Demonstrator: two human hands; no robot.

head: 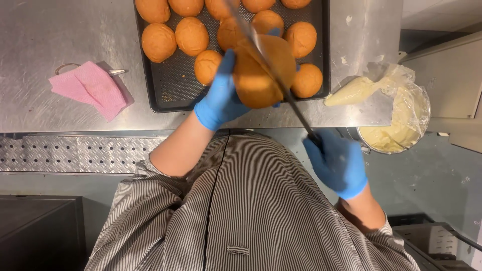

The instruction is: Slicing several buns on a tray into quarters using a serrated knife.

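Note:
My left hand [220,98], in a blue glove, grips a round golden-brown bun [263,70] held up over the near edge of a dark baking tray [170,93]. My right hand [337,163], also blue-gloved, is closed on the handle of a long knife [271,65]. Its blade runs diagonally up and left across the held bun. Several more buns [192,36] lie in rows on the tray.
A pink cloth [93,88] lies on the steel table left of the tray. A filled piping bag [359,90] rests at the table's right edge, beside a container of pale cream [399,128] lined with clear film. A perforated metal ledge [65,153] runs below the table.

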